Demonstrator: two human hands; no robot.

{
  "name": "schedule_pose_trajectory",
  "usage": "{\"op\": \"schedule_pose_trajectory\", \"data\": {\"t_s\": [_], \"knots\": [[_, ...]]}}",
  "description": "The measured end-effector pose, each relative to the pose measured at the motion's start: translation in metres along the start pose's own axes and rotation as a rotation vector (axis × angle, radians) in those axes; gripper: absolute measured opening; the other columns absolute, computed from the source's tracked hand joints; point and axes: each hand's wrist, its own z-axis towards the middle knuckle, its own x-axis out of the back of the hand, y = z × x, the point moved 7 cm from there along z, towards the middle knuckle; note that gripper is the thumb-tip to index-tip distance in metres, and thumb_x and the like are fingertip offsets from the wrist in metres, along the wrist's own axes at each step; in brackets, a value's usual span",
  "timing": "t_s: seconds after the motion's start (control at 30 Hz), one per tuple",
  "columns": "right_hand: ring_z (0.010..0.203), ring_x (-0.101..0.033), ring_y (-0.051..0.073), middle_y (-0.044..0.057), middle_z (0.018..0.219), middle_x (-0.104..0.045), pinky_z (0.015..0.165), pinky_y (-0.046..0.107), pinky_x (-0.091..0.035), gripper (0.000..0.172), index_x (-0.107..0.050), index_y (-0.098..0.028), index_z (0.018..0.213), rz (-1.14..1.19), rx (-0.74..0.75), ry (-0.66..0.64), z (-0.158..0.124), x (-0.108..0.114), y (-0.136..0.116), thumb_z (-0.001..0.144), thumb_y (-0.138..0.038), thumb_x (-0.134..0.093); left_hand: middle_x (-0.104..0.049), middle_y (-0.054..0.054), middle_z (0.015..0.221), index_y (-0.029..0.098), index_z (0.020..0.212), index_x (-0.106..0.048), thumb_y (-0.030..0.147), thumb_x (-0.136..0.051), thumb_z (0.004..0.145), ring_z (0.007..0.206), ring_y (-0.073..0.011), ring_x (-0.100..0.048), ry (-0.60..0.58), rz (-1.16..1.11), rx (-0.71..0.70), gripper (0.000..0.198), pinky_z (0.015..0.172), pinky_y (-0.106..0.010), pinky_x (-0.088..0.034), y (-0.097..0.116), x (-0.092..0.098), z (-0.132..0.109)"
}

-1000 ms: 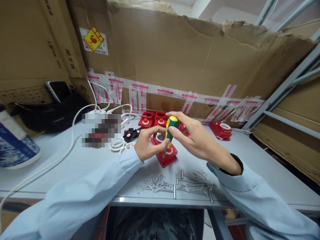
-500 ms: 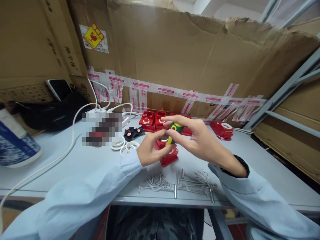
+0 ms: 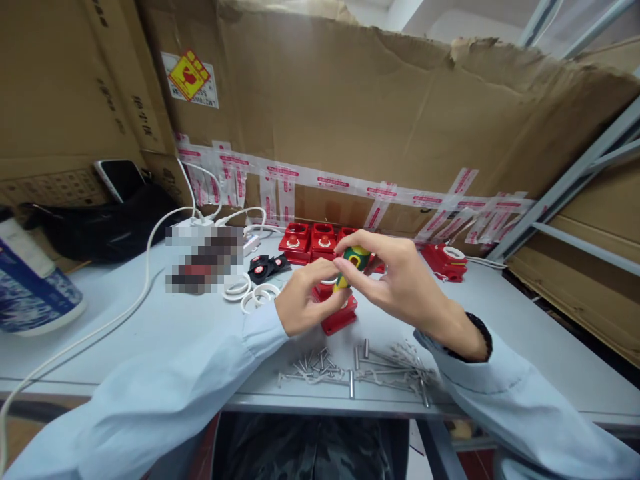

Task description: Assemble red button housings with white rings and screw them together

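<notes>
A screwdriver (image 3: 354,261) with a green and yellow handle slants down over a red housing (image 3: 340,321) near the middle of the table. My right hand (image 3: 395,273) is closed round the upper handle, thumb and fingers on its sides. Lower down, my left hand (image 3: 310,297) pinches about the yellow end of the handle. The screwdriver's tip is hidden behind my fingers, and part of the red housing is covered by my hands. Small metal pins (image 3: 316,362) and longer metal rods with cords (image 3: 387,365) lie closer to the table's front edge.
More red housings (image 3: 295,243) line the back, and another with a white ring (image 3: 445,260) stands at right. White rings (image 3: 260,293) and black parts with red centres (image 3: 265,267) lie left of my hands. A white cable (image 3: 147,267) crosses the left side.
My right hand has turned slightly with the screwdriver handle, its fingers shifting. My left index finger now lies further over the yellow end.
</notes>
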Motion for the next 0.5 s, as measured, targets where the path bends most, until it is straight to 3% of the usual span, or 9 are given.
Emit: {"op": "schedule_pose_trajectory", "data": {"t_s": [0.1, 0.17, 0.27, 0.37, 0.43, 0.5], "knots": [[0.057, -0.053, 0.012, 0.002, 0.066, -0.062, 0.055, 0.025, -0.037, 0.019, -0.059, -0.016, 0.076, -0.157, -0.055, 0.082, 0.0017, -0.0019, 0.0033, 0.083, -0.032, -0.053, -0.062, 0.0, 0.078, 0.016, 0.082, -0.057, 0.027, -0.07, 0.069, 0.072, -0.0142, -0.057, 0.115, 0.029, -0.002, 0.022, 0.066, -0.026, -0.046, -0.0034, 0.0042, -0.0007], [0.056, -0.053, 0.012, 0.002, 0.067, -0.063, 0.055, 0.025, -0.036, 0.02, -0.06, -0.016, 0.078, -0.185, -0.065, 0.083, 0.0027, -0.0042, 0.0039, 0.084, -0.034, -0.052, -0.059, 0.002, 0.068, 0.016, 0.074, -0.054, 0.029, -0.073, 0.065, 0.061, -0.0118, -0.053, 0.174, 0.058, 0.013, 0.024, 0.057, -0.024, -0.044, -0.0068, 0.0072, -0.0011], [0.07, -0.058, 0.014, 0.003, 0.086, -0.067, 0.063, 0.025, -0.041, 0.021, -0.059, -0.019, 0.1, -0.09, -0.041, -0.001, 0.0029, -0.0042, 0.0039, 0.084, -0.03, -0.052, -0.061, 0.001, 0.068, 0.015, 0.074, -0.056, 0.023, -0.066, 0.071, 0.062, -0.0121, -0.055, 0.121, 0.062, 0.039, 0.013, 0.06, -0.025, -0.044, -0.009, 0.0055, 0.0003], [0.093, -0.058, 0.015, 0.004, 0.113, -0.061, 0.078, 0.026, -0.043, 0.032, -0.05, -0.022, 0.116, 0.055, 0.026, -0.104, 0.0015, -0.0017, 0.0016, 0.084, -0.02, -0.05, -0.063, -0.001, 0.074, 0.015, 0.08, -0.059, 0.017, -0.056, 0.076, 0.069, -0.0134, -0.057, 0.039, 0.054, 0.042, 0.005, 0.067, -0.026, -0.045, -0.0073, 0.0019, 0.0018], [0.095, -0.058, 0.015, 0.004, 0.115, -0.06, 0.08, 0.026, -0.043, 0.03, -0.05, -0.021, 0.114, 0.082, 0.032, -0.118, 0.0016, -0.0008, 0.0024, 0.084, -0.018, -0.049, -0.063, -0.002, 0.079, 0.015, 0.086, -0.058, 0.02, -0.059, 0.075, 0.073, -0.014, -0.057, 0.052, 0.074, 0.036, 0.012, 0.069, -0.027, -0.045, -0.0068, 0.0025, 0.0018], [0.083, -0.06, 0.015, 0.005, 0.101, -0.064, 0.073, 0.026, -0.044, 0.025, -0.053, -0.018, 0.108, 0.028, -0.026, -0.09, 0.0027, -0.0017, 0.0071, 0.084, -0.024, -0.052, -0.062, -0.001, 0.081, 0.015, 0.089, -0.056, 0.026, -0.068, 0.07, 0.074, -0.0139, -0.056, 0.097, 0.089, 0.041, 0.025, 0.069, -0.026, -0.045, -0.0082, 0.0044, 0.0011]]}}
